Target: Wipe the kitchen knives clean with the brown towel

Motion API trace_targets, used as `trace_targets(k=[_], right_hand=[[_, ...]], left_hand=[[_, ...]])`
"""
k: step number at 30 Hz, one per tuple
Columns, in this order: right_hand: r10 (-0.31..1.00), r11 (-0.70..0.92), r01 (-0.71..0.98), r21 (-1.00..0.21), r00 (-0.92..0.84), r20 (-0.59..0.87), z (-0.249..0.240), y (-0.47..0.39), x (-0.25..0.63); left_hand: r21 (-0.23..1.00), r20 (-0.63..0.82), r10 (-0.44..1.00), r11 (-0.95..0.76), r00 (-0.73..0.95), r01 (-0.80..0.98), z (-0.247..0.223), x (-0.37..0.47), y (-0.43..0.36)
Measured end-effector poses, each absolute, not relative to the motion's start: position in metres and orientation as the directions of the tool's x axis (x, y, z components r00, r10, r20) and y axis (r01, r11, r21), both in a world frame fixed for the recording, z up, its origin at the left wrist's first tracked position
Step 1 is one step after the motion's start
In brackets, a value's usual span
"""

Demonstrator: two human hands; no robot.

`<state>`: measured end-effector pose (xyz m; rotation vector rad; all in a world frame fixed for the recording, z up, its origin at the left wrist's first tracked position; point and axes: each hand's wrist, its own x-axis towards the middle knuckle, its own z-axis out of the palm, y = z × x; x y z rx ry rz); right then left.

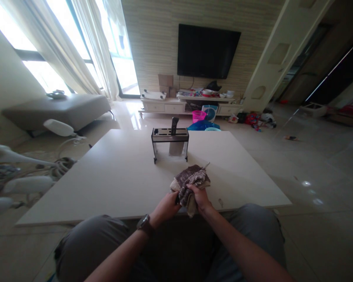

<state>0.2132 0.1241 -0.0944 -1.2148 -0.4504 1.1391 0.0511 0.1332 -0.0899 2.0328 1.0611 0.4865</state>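
A brown and cream cloth is bunched up above the near edge of the white table. My right hand is closed on it, thumb on top. At the cloth's lower left, my left hand is closed around what looks like the dark handle of a utensil. A thin, light tip pokes out of the far side of the cloth; the part between is covered, so its exact kind is hidden. Beyond the cloth stands a knife rack with a black-handled cleaver upright in it.
The white table spans the space before my knees. A small loose item lies near its front edge. Behind it are a blue object, a pink basket and a TV cabinet. White lamp shades stand at left.
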Motion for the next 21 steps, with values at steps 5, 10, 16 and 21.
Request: trace_targets(k=[5, 10, 16, 21], right_hand=[[0.864, -0.065, -0.479, -0.876, 0.412, -0.29, -0.095, 0.124, 0.212], [0.847, -0.062, -0.452, -0.89, 0.449, -0.286, -0.095, 0.123, 0.214], [0.845, -0.027, -0.49, -0.871, 0.454, -0.282, -0.089, 0.125, 0.217], [0.845, 0.0, -0.547, -0.837, 0.448, -0.292, -0.068, 0.13, 0.226]], left_hand=[[0.787, -0.017, 0.809, -0.351, 0.587, 0.507, -0.095, 0.051, 0.134], [0.785, -0.008, 0.805, -0.363, 0.594, 0.502, -0.094, 0.051, 0.134], [0.768, -0.028, 0.809, -0.359, 0.587, 0.531, -0.091, 0.054, 0.133], [0.749, -0.03, 0.819, -0.36, 0.572, 0.555, -0.083, 0.057, 0.129]])
